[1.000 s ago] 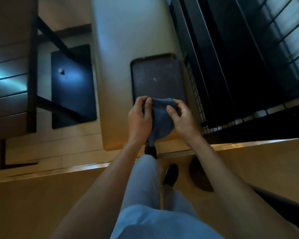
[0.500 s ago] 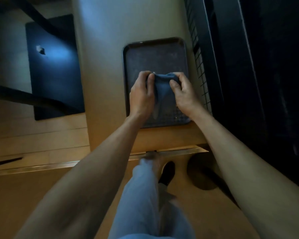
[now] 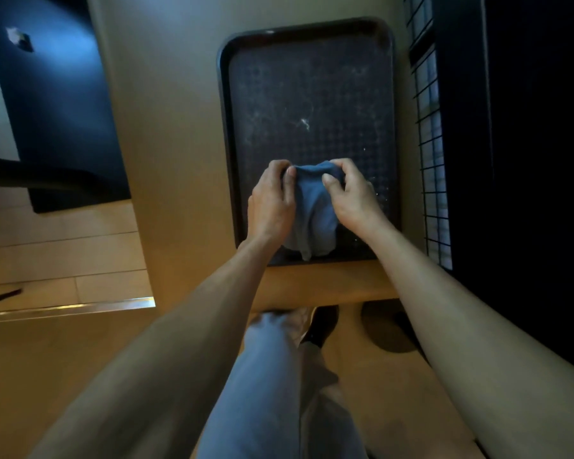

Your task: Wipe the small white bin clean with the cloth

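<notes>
Two hands share one cloth at the middle of what we see. Starting from the left, we have a dark blue panel (image 3: 57,104) with a small pale scrap on it, standing beyond the edge of the pale desk (image 3: 166,127). Below that panel lies a light wooden floor (image 3: 63,253). Moving right along the desk, we come to a dark tray (image 3: 312,94) with a raised rim and a dotted surface, marked with faint whitish smears. Over the near half of that tray, our left hand (image 3: 270,207) pinches the upper left corner of the blue cloth (image 3: 312,210), thumb against curled fingers. The cloth hangs bunched between both hands, its lower edge reaching the near rim of the tray. Our right hand (image 3: 350,197) holds the cloth's upper right corner, its grip clamped on the fabric with the thumb in front. Both forearms run back toward us, and between them we see light blue trousers (image 3: 269,385) and a dark shoe (image 3: 322,326) on the floor. Farther right stands a black wire grid (image 3: 428,160), just beside the tray's right rim. We cannot find the small white bin anywhere here.
</notes>
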Tool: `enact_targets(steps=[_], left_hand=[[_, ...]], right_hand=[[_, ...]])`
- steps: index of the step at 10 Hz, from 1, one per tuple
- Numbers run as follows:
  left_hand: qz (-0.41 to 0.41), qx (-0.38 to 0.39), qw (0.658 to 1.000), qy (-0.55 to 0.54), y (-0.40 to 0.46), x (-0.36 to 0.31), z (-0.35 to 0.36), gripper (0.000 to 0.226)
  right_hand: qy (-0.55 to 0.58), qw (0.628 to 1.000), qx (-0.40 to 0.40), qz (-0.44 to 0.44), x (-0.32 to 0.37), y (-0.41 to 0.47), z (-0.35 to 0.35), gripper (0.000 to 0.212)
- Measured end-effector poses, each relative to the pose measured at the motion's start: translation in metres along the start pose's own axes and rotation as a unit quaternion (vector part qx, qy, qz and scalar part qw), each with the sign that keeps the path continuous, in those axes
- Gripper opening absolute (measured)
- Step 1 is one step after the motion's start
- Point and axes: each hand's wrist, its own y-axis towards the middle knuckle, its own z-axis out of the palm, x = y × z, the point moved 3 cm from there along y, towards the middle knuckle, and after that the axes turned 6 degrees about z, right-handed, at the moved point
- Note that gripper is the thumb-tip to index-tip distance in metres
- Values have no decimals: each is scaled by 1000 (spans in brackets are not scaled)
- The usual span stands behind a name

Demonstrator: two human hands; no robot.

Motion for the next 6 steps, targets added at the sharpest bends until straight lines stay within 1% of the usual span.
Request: enact_targets(steps=[2, 3, 4, 5, 6], left_hand=[[7, 22, 998, 53, 25, 7, 1, 25], [-3, 42, 997, 67, 29, 10, 1, 30], [-11, 78, 993, 87, 25, 8, -2, 40], [-9, 90, 992, 93, 13, 3, -11, 49], [-12, 89, 992, 90, -4, -5, -26, 52]], right_hand=[[-77, 996, -29, 20, 10, 28, 1, 25], [-102, 993, -49, 33, 14, 33, 1, 30], [-87, 995, -34, 41, 18, 26, -1, 42], [-69, 997, -26, 34, 17, 9, -5, 53], [-64, 998, -22, 20, 20, -15, -9, 56]])
